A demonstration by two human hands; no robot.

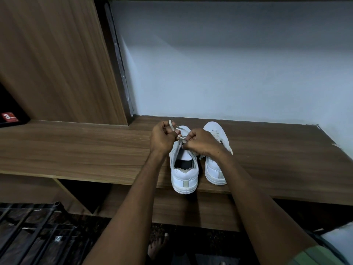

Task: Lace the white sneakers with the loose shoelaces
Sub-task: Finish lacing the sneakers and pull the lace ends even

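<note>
Two white sneakers stand side by side on a wooden shelf (76, 150), heels toward me. Over the left sneaker (184, 175) both hands work a white shoelace (172, 125). My left hand (162, 138) holds a loop of the lace that arches above its fingers. My right hand (202, 143) pinches the lace over the eyelets, hiding the tongue area. The right sneaker (215, 169) sits beside it, partly covered by my right wrist; its laces show near the toe.
A white wall (229, 73) rises behind the shelf. A tall wooden panel (57, 64) stands at left, with a dark cubby holding a red item (8, 117). Below the shelf lie a dark floor, a metal rack (38, 226) and my bare foot (158, 245).
</note>
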